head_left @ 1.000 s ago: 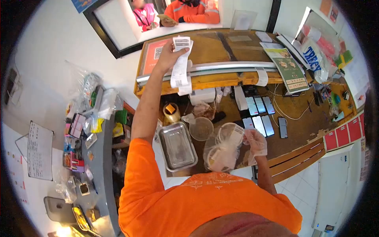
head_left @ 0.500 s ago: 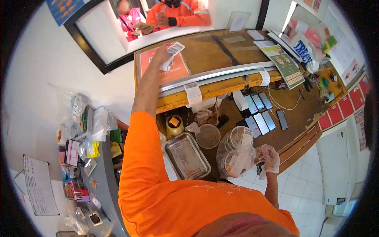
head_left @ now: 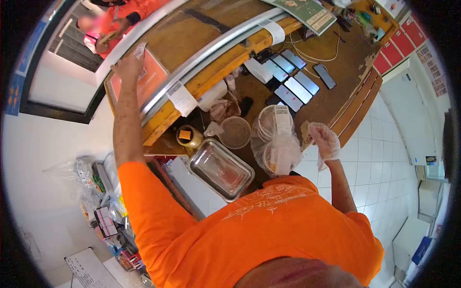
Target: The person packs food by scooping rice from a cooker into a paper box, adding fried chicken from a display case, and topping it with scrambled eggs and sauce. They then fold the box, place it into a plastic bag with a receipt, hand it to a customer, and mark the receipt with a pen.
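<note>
- Plainly, the label on the bagged tubs is unreadably small.
- Tubs sit between tray and gloved right hand; fingers curled, grip unclear.
- Left hand, over the red sheet, now mostly hides its slip; grip unclear.

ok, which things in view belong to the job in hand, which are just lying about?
Likely in the job:
- paper slip, blurred, at the left hand
- bagged round containers, beside the gloved right hand

Apparently just lying about:
- metal tray
- round plastic tub
- phones
- green leaflet
</note>
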Action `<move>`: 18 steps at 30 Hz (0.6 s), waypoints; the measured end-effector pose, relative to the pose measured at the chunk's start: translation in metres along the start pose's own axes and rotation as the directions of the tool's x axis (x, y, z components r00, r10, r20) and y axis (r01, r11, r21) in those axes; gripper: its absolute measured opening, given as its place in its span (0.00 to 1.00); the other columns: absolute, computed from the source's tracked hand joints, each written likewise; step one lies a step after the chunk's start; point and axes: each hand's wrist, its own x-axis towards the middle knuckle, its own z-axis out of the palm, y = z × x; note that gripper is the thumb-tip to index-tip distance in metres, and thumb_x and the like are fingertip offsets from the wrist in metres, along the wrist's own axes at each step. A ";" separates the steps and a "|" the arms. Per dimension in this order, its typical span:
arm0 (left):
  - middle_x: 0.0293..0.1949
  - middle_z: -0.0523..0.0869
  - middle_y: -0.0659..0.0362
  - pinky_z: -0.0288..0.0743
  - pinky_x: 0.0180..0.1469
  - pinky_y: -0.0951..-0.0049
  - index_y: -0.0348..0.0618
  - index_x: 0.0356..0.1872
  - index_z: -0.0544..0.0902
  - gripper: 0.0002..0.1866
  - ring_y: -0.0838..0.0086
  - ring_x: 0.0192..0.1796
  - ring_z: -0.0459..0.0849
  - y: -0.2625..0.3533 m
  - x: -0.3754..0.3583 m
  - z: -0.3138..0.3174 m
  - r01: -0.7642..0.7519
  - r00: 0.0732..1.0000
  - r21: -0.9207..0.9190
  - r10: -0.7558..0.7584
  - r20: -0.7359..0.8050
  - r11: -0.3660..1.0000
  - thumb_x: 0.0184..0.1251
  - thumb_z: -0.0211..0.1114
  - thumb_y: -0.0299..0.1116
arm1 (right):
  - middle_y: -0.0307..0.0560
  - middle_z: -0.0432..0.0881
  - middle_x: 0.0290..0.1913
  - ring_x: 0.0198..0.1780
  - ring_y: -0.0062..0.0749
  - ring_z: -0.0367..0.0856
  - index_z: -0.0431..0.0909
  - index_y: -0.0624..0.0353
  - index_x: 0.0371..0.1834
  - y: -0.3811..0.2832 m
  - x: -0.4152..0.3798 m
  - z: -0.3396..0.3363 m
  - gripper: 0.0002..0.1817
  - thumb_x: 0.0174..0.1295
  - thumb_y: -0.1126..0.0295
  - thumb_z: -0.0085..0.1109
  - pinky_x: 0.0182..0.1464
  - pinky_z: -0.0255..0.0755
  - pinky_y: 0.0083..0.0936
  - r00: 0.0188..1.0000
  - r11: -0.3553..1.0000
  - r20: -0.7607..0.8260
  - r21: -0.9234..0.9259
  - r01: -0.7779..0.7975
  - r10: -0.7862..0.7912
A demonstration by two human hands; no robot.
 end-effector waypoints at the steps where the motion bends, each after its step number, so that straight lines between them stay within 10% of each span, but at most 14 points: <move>1: 0.59 0.78 0.50 0.46 0.66 0.34 0.49 0.53 0.82 0.34 0.51 0.64 0.72 0.000 -0.009 0.005 -0.046 0.975 -0.037 0.037 -0.217 0.998 0.61 0.50 0.66 | 0.34 0.77 0.32 0.32 0.15 0.73 0.77 0.62 0.48 0.003 0.004 -0.005 0.12 0.67 0.66 0.57 0.37 0.69 0.15 1.000 1.000 0.013 -0.002 -0.011 0.011; 5: 0.62 0.75 0.48 0.40 0.67 0.33 0.48 0.60 0.76 0.41 0.52 0.67 0.69 -0.015 0.001 0.033 0.020 0.999 -0.087 -0.016 0.045 0.996 0.59 0.45 0.71 | 0.34 0.77 0.32 0.32 0.16 0.73 0.77 0.63 0.48 0.010 0.026 -0.012 0.13 0.67 0.65 0.57 0.37 0.69 0.16 0.994 0.998 0.098 0.051 -0.043 0.038; 7: 0.65 0.71 0.48 0.36 0.67 0.30 0.44 0.63 0.73 0.46 0.52 0.68 0.67 -0.053 0.042 0.098 0.080 0.792 -0.108 0.002 0.610 0.991 0.58 0.42 0.74 | 0.35 0.77 0.32 0.32 0.16 0.73 0.77 0.63 0.48 0.008 0.040 -0.015 0.13 0.67 0.65 0.57 0.37 0.69 0.16 0.992 0.998 0.126 0.054 -0.029 0.023; 10: 0.64 0.72 0.46 0.34 0.66 0.27 0.42 0.60 0.75 0.47 0.52 0.68 0.67 -0.051 0.027 0.106 0.121 0.952 -0.243 -0.043 0.304 0.963 0.56 0.43 0.76 | 0.35 0.77 0.32 0.33 0.17 0.73 0.78 0.62 0.46 0.005 0.052 -0.019 0.11 0.67 0.67 0.57 0.38 0.70 0.17 0.990 0.996 0.139 0.076 -0.042 0.031; 18: 0.65 0.70 0.44 0.36 0.66 0.27 0.41 0.63 0.71 0.49 0.51 0.69 0.66 -0.008 -0.015 0.033 0.267 0.872 -0.212 -0.142 0.469 0.940 0.56 0.43 0.76 | 0.38 0.79 0.30 0.31 0.19 0.76 0.77 0.61 0.45 -0.005 0.056 -0.028 0.10 0.67 0.67 0.56 0.34 0.70 0.18 0.980 0.978 0.100 0.133 0.158 -0.172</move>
